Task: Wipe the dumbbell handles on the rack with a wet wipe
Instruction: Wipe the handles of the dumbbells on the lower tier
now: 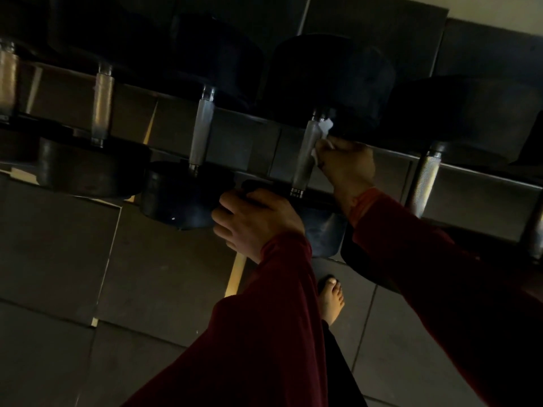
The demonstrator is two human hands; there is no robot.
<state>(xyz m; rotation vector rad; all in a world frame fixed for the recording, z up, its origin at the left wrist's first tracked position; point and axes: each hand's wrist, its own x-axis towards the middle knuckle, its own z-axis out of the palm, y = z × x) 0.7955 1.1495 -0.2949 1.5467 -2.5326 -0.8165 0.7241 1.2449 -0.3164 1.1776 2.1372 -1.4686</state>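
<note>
My right hand (345, 164) pinched the wet wipe (323, 133) against the dumbbell handle (307, 155) on the rack; my left hand (255, 221) gripped its near head (323, 230). Full-length strokes would serve best.

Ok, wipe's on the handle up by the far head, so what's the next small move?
Probably slide the right hand with the wet wipe down the handle toward the near head. The wipe sits only at the upper end, and the bare metal below it looks unwiped. The left hand grips the near head, steadying the dumbbell for the stroke.
</note>
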